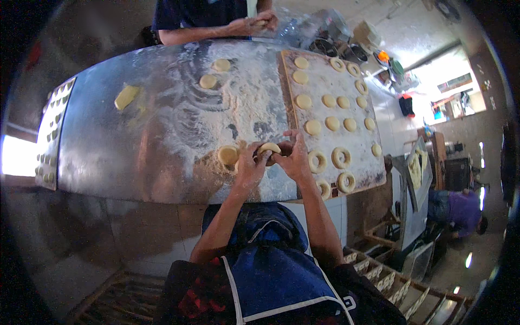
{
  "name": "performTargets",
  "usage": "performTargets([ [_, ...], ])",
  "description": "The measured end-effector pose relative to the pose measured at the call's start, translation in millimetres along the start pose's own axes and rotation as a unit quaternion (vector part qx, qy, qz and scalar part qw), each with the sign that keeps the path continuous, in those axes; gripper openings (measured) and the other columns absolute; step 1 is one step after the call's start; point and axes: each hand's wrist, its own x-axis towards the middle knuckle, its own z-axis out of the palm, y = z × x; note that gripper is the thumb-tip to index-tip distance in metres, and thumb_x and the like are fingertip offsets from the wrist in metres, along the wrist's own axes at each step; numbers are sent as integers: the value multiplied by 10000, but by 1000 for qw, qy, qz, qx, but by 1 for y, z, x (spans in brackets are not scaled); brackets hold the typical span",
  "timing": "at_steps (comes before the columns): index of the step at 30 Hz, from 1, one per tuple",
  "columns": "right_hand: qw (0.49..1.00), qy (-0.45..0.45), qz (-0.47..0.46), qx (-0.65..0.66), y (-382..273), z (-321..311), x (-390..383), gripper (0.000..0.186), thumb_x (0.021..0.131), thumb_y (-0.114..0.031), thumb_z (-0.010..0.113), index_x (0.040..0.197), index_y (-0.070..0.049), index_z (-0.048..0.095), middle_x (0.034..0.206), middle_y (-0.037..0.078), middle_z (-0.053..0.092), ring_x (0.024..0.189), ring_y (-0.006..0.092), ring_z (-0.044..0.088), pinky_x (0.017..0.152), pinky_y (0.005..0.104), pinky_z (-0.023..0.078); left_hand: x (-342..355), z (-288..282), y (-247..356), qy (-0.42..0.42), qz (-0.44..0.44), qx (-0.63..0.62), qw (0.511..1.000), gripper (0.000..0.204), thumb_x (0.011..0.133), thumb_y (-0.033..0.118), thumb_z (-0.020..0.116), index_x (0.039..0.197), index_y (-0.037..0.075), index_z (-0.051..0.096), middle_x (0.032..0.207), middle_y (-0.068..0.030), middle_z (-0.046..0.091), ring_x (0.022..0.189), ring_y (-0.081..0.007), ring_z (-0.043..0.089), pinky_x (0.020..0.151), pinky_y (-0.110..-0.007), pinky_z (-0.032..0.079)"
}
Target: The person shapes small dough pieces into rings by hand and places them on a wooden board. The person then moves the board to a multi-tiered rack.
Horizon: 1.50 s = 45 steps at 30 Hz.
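Note:
Over the near edge of the floured metal table (108,157), my left hand (251,165) and my right hand (294,158) grip one piece of dough (269,147) between them. It shows as a curved pale band above my thumbs; the fingers hide the rest, so I cannot tell whether it is a full ring. Just left of my left hand lies a round of dough (228,155), with part of another piece showing beside my wrist. To the right, a floured wooden board (325,146) carries several flat dough rounds (332,124) and several dough rings (341,157).
Two dough rounds (208,82) and loose flour (244,97) lie farther back. A dough lump (127,97) rests left of them. At the far left stands a tray (53,135) of small pieces. Across the table a co-worker's hands (254,24) hold something; another person (463,211) is at right.

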Motion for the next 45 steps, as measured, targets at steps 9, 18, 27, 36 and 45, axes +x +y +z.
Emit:
performTargets([
  [9, 940, -80, 70, 325, 13, -20, -7, 329, 830, -53, 570, 1148, -20, 497, 875, 45, 588, 769, 135, 590, 711, 275, 497, -10, 14, -1, -85, -104, -357, 925, 386, 938, 131, 581, 1264, 93, 378, 1022, -81, 591, 945, -217, 596, 829, -359, 528],
  [18, 956, 44, 172, 235, 20, -48, -16, 473, 958, -421, 375, 892, -27, 628, 725, 79, 623, 538, 152, 536, 482, 280, 409, 7, 49, 12, -79, -105, -458, 879, 200, 885, 223, 501, 1025, 89, 453, 827, -98, 591, 779, -300, 597, 756, -359, 468],
  [27, 929, 77, -70, -354, 41, -85, -41, 279, 962, -143, 395, 1122, 18, 557, 922, 244, 569, 870, 390, 520, 803, 449, 407, 6, 126, 9, 27, -129, -338, 932, 257, 966, 287, 412, 873, 69, 512, 748, -46, 500, 712, -192, 519, 674, -312, 415],
  [36, 991, 80, 55, -95, 64, -132, -51, 565, 973, -478, 421, 997, 68, 564, 904, 148, 596, 783, 211, 554, 721, 371, 469, 1, 185, 14, 52, -41, -207, 976, 370, 977, 361, 403, 754, 80, 493, 651, -42, 476, 523, -212, 508, 500, -381, 416],
  [45, 985, 107, -44, -130, 83, -189, -71, 549, 963, -430, 477, 646, 14, 533, 531, 37, 418, 525, 126, 403, 498, 326, 377, -12, 236, -27, -99, -47, -47, 993, 390, 981, 378, 415, 1159, 39, 486, 1003, -99, 532, 916, -227, 532, 772, -371, 472],
])
